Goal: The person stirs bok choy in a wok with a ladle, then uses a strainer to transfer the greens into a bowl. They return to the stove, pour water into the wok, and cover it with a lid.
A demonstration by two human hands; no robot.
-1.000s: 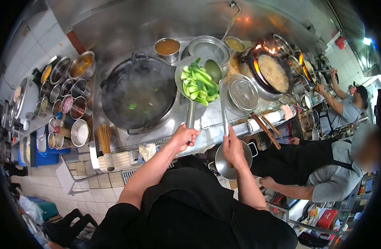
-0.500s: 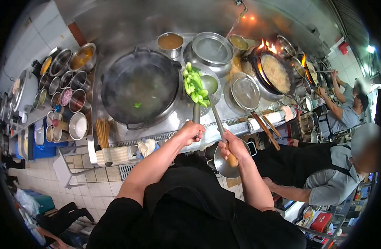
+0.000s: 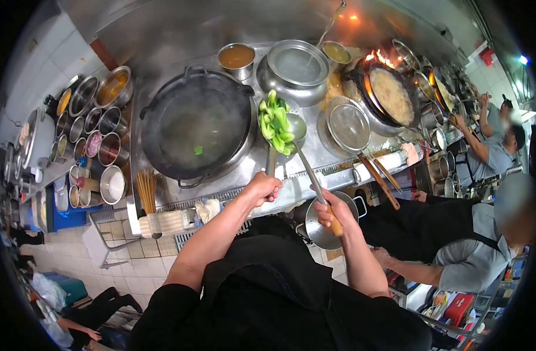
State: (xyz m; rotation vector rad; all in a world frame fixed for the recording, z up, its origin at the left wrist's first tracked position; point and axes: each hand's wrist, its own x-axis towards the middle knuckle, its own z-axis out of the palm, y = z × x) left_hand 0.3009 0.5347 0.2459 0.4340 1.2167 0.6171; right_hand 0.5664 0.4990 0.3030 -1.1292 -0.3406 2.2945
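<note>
My left hand grips the handle of a metal strainer that is tilted on edge just right of a big black wok. Green bok choy is piled against the strainer's mesh. My right hand holds the wooden end of a long ladle, whose bowl rests against the greens. The wok holds steaming water with a scrap of green floating in it.
Seasoning tins line the left of the range. A broth pot, a lidded basin and a second strainer sit behind and to the right. A flaming wok burns further right. Co-workers stand at my right.
The strainer of greens has tipped from nearly flat to on edge, still just right of the wok. My right hand slid down the ladle to its wooden end.
</note>
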